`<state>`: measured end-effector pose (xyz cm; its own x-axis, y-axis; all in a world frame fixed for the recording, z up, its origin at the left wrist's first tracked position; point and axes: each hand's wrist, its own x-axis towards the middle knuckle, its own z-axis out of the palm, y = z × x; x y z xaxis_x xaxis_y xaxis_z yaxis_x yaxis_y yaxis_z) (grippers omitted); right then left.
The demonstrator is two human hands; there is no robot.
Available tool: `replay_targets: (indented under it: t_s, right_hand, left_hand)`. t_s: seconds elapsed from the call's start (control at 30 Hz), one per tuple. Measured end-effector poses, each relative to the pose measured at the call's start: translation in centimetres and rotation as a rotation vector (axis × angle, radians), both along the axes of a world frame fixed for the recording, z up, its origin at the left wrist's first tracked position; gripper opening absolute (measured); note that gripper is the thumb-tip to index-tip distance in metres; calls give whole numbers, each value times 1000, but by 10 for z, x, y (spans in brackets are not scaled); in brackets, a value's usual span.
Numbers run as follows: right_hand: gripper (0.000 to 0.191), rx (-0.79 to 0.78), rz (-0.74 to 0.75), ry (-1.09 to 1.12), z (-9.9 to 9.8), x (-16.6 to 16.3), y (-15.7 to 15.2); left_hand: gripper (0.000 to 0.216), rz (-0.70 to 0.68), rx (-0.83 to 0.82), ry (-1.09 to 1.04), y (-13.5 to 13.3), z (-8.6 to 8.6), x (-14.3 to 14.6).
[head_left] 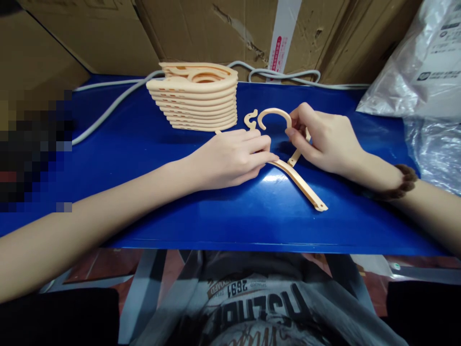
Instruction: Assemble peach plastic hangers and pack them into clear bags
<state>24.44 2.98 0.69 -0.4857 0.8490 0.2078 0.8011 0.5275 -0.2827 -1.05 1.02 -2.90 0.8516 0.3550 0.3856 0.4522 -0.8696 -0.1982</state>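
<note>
A peach plastic folding hanger lies on the blue table in front of me. My left hand rests on its left part, fingers closed and pressing it down near the middle joint. My right hand pinches the stem of its curved hook, which stands up at the far side. One arm of the hanger sticks out toward me on the right, its tip near the table's front. A small extra hook piece shows just left of the main hook.
A stack of several folded peach hangers stands at the back, left of my hands. A grey cable runs along the table's rear edge. Cardboard boxes wall the back; clear plastic bags lie at the right.
</note>
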Motion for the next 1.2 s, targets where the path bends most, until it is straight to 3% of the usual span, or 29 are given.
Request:
replay_targets:
  t_s: [0.33,0.6,0.9,1.07,1.2]
  right_hand:
    - [35,-131,-12,44,-3,3,11]
    - [37,-92,21,-24,-4,11,20]
    - [30,-106,20,23,-1,12,21]
    - [20,81,156,90,-9,11,17]
    - [15,235,205,-1,-19,11,19]
  left_hand:
    - [48,34,-1,11,4,1,-4]
    - [43,23,21,-13,6,1,-5]
    - [29,134,-131,-128,-2,6,-3]
    - [27,204,-255,-225,-3,4,-6]
    - [32,230,-401,-235,-3,9,-4]
